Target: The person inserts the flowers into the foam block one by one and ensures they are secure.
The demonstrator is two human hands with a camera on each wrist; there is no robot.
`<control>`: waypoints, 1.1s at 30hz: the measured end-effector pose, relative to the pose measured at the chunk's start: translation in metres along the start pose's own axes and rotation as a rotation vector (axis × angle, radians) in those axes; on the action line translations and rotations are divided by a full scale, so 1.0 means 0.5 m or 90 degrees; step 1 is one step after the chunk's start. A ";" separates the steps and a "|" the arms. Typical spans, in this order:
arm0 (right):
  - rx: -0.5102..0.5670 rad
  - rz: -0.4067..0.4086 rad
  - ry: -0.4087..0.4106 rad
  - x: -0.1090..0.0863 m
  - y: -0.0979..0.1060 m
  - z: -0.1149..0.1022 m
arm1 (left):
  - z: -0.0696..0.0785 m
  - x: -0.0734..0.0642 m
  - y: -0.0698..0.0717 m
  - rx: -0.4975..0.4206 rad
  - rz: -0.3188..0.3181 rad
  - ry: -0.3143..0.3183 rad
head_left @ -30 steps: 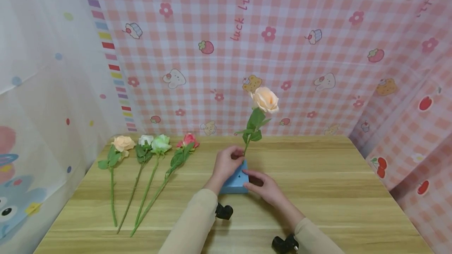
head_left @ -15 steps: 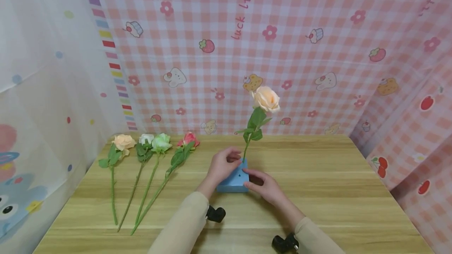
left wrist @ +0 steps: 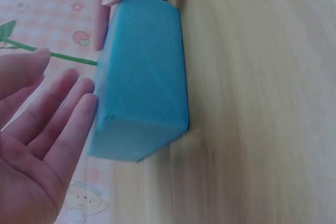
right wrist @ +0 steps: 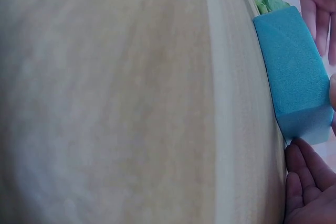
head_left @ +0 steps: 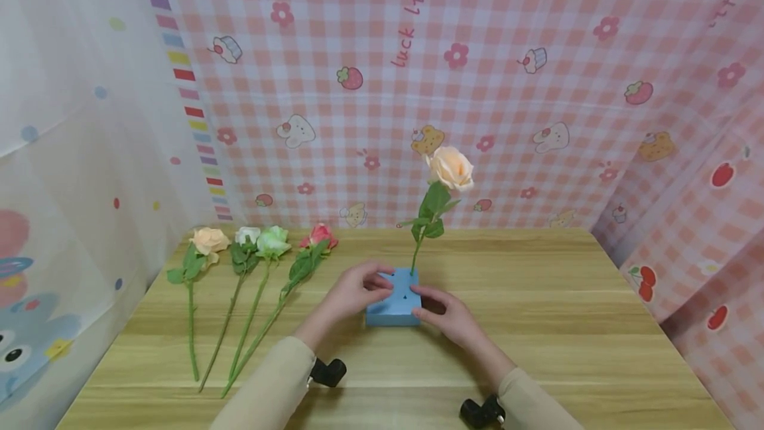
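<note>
A blue foam block [head_left: 390, 316] with small dark holes in its top lies on the table. One peach rose [head_left: 450, 168] stands upright, its green stem set in the block's back right corner. My right hand [head_left: 450, 317] holds the block's right end, thumb and fingers against its edges; the right wrist view has its fingers [right wrist: 307, 169] right at that end. At the left side my left hand [head_left: 358, 290] hovers close over the block's top, away from the stem. In the left wrist view its fingers [left wrist: 50, 114] are spread loosely, holding nothing.
Left on the wooden table [head_left: 537, 324] lie another peach rose [head_left: 209, 242], a white rose [head_left: 247, 236], a green rose [head_left: 272, 242] and a red rose [head_left: 320, 236], stems toward the front. A pink checked cloth [head_left: 501, 111] hangs behind the table.
My left hand has drawn back from the rose stem and moved left and slightly down. The rose stays upright in the block. My right hand has kept its place.
</note>
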State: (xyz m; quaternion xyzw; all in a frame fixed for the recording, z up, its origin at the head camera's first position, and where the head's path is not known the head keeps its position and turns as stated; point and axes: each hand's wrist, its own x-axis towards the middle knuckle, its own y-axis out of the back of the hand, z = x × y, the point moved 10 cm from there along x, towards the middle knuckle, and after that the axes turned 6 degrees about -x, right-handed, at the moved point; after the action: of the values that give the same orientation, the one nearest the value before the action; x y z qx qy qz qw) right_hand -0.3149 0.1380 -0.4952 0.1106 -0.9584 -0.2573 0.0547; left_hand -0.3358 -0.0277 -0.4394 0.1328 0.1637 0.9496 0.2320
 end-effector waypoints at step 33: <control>-0.023 0.003 -0.032 -0.001 0.000 0.012 | -0.040 -0.237 0.255 0.060 0.081 0.051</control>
State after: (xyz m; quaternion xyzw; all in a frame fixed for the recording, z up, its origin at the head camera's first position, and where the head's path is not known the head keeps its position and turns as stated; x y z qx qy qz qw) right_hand -0.3153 0.1407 -0.5003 0.1012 -0.9548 -0.2775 0.0333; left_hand -0.2913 -0.1970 -0.4309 0.1156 0.2086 0.9582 0.1581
